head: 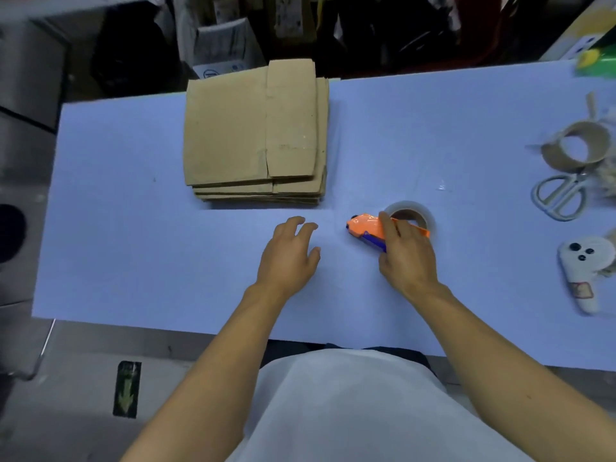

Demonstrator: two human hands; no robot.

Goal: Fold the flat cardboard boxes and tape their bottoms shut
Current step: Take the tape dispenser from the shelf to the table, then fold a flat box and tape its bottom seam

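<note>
Several flat brown cardboard boxes [256, 131] lie stacked on the pale blue bench [133, 228], beyond my hands: left hand [290, 255] open above the bench, right hand [405, 253] gripping the orange-and-blue tape dispenser [366, 228].

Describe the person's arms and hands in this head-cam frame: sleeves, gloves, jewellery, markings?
Both forearms are bare up to the frame edge; no sleeves show. The left hand and right hand wear no gloves, and no rings, watch or wristbands are visible. No tattoos or markings can be made out. A pale, whitish garment covers the torso at the bottom of the view.
</note>
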